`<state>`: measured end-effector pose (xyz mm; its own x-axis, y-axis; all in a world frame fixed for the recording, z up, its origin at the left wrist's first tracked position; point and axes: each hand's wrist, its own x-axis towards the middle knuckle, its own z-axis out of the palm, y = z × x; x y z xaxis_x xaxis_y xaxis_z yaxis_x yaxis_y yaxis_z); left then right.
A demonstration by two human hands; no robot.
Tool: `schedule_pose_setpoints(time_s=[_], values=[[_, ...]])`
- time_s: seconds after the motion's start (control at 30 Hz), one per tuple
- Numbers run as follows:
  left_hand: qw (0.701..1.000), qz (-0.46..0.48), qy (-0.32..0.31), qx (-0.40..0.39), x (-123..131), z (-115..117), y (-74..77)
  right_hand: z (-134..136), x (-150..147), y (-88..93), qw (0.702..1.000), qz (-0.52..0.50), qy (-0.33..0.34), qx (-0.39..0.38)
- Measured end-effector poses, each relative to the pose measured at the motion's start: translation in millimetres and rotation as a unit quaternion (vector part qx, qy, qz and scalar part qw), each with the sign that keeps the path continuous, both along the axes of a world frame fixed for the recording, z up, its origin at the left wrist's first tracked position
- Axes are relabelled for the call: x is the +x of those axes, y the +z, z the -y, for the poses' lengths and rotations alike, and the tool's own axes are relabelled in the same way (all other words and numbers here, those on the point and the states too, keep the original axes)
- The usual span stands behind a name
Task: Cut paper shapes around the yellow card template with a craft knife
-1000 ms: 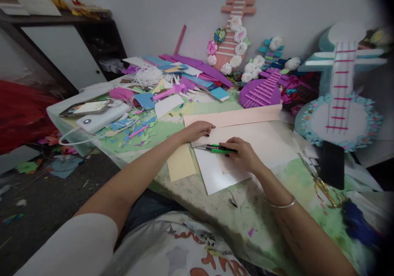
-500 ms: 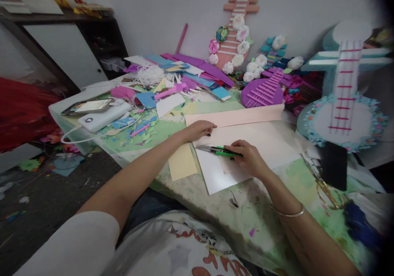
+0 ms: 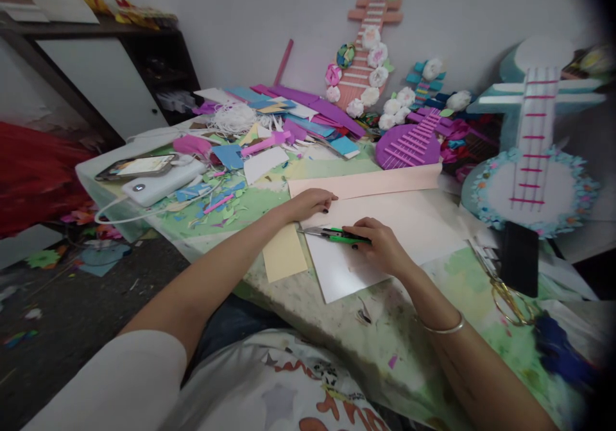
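My right hand [image 3: 378, 244] is closed around a green and black utility knife [image 3: 339, 234], its blade pointing left over the sheet's left edge. Under it lies a white sheet [image 3: 341, 277] with a glossy lower part. My left hand [image 3: 310, 205] rests on the sheet's left side, fingers stretched out and pressing down beside a pale pink strip [image 3: 366, 183] along the top. A cream piece of paper [image 3: 285, 254] sits below my left wrist. Whether the blade touches the sheet, I cannot tell.
Gold-handled scissors [image 3: 510, 299] and a black phone [image 3: 520, 258] lie at right. Craft instruments, one purple [image 3: 409, 145] and one pale blue [image 3: 534, 181], stand behind. Paper scraps [image 3: 219, 210], a power bank [image 3: 163, 184] and white cord [image 3: 233, 118] cover the left side.
My right hand has shifted a little left with the utility knife, its tip now at the sheet's left edge. My left hand has stayed in place.
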<state>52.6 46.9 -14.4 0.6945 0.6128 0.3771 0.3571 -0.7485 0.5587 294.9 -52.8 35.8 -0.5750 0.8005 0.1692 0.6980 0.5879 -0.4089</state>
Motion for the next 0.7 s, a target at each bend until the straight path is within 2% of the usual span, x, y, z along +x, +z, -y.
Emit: schedule_pose_setpoints(time_s=[0.17, 0.33, 0.43, 0.57, 0.7], values=[[1.0, 0.003, 0.003, -0.004, 0, 0, 0.9, 3, -3, 2.1, 1.0, 0.008, 0.012, -0.008], [1.0, 0.023, 0.014, -0.014, -1, 4, 3.6, 9, 14, 3.0, 0.999, -0.05, -0.009, -0.02], [0.997, 0.051, 0.054, -0.02, -3, 7, 4.7, 13, 31, 2.1, 0.994, -0.089, -0.061, -0.016], [0.985, 0.075, 0.152, -0.036, -9, 1, 3.1, 16, 56, -3.9, 0.976, -0.134, -0.171, 0.011], [0.97, 0.013, 0.231, -0.066, -25, -14, 6.0, 20, 77, -11.9, 0.947, -0.182, -0.266, 0.009]])
